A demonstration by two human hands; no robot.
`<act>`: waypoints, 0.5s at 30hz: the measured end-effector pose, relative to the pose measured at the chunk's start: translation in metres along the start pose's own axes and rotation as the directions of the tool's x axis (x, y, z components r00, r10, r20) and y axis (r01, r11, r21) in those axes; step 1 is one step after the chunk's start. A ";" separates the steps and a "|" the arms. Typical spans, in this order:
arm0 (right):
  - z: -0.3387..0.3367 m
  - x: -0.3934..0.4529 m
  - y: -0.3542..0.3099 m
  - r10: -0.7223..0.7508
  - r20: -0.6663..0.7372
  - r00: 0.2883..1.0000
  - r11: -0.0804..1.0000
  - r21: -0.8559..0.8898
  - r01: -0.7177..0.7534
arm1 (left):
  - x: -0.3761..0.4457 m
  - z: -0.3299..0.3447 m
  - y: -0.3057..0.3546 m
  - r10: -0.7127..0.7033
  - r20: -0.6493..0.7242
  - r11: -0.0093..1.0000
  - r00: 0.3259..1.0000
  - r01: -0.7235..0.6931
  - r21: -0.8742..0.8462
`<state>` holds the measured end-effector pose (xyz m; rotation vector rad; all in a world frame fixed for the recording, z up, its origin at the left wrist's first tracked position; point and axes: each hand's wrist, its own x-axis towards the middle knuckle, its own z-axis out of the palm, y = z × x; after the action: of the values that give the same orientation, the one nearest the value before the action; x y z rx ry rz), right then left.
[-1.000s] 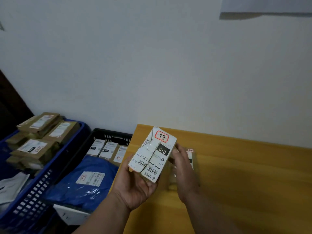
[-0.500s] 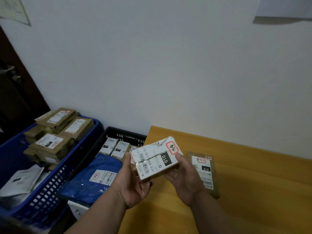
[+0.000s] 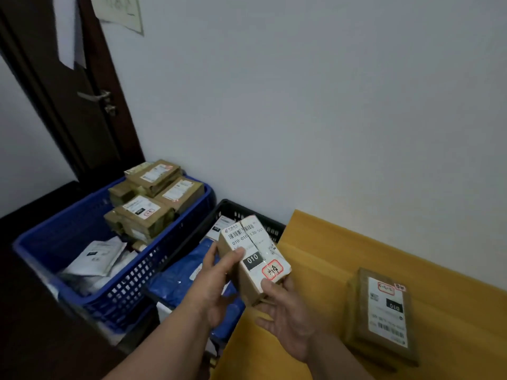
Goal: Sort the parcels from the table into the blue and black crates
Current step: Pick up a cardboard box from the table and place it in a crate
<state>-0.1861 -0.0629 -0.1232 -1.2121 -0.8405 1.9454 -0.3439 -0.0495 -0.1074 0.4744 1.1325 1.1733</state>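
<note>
Head view: left hand (image 3: 212, 281) and right hand (image 3: 285, 314) gripping small brown cardboard parcel with white label (image 3: 253, 256), now swinging leftward off yellow wooden table (image 3: 315, 256), hovering over black crate (image 3: 241, 212) beside blue crate (image 3: 82, 242). Drop-off nearing. 1 flat brown labelled parcel (image 3: 381, 314) lying on table, awaiting sorting.

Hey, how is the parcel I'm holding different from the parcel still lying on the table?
The held parcel is up in the air, tilted, gripped by the left hand and right hand; the table parcel lies flat on the yellow table, untouched. The held parcel's label has a split running across it; the table parcel's label looks unbroken. The held parcel hangs by the table's edge next to the black crate; the table parcel sits further right. Both are brown boxes with white labels reading 010 and a red-outlined mark.
</note>
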 end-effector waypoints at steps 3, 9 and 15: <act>0.030 0.019 0.002 0.050 0.021 0.999 0.999 -0.016 -0.050 | 0.011 -0.040 0.018 -0.020 0.003 1.000 1.000 0.020 0.022; 0.132 0.067 0.025 0.106 -0.032 0.994 0.993 -0.042 -0.107 | 0.028 -0.146 0.066 -0.006 -0.037 0.995 0.999 0.009 0.094; 0.243 0.112 0.072 0.257 -0.009 0.966 0.964 -0.063 -0.257 | 0.029 -0.260 0.105 -0.073 -0.202 0.993 0.977 0.090 0.076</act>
<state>-0.4617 -0.0512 -0.1480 -1.4192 -0.7817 2.1366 -0.6231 -0.0473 -0.1438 0.3771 1.3665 1.1227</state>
